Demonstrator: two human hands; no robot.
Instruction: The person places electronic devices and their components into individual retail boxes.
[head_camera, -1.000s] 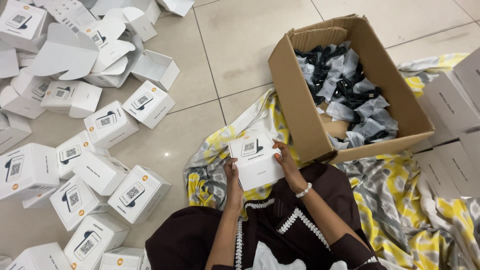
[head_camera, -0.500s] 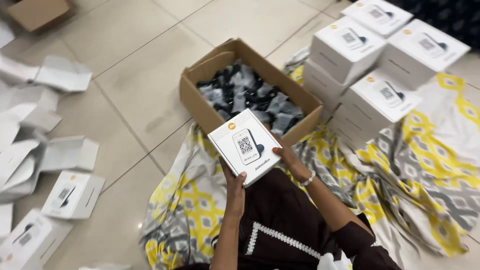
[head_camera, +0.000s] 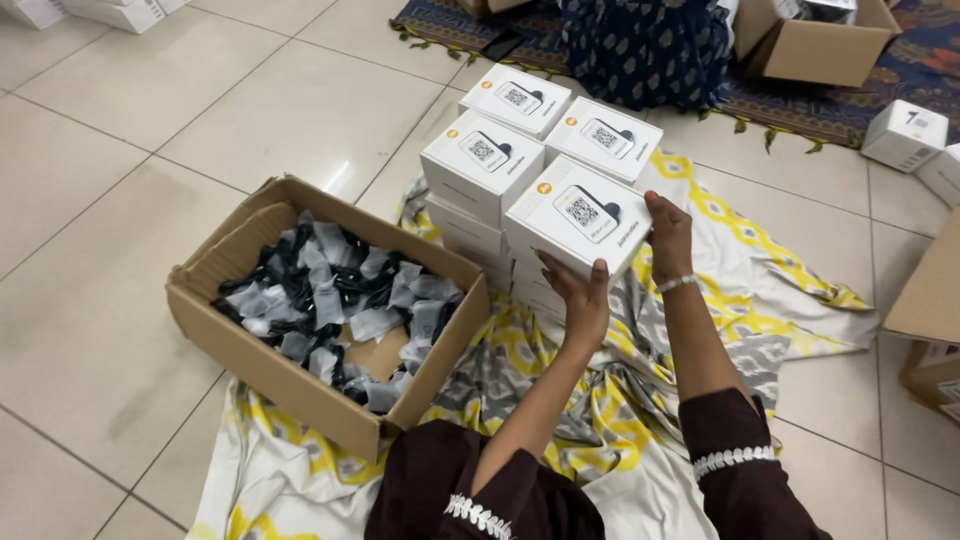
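Holding the white box (head_camera: 578, 218) between them, left hand (head_camera: 580, 292) cups its near edge, right hand (head_camera: 668, 228) its far side, atop the stack (head_camera: 480, 190).

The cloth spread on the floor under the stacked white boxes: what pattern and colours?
Grey-and-white cloth with a yellow lattice-like pattern, clearest in the head view.

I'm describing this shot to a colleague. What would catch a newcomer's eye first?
Both hands, left hand and right hand, hold a white box at the stack of white boxes at centre. Left of it, an open cardboard carton of small black-and-grey packets sits on a yellow-patterned cloth.
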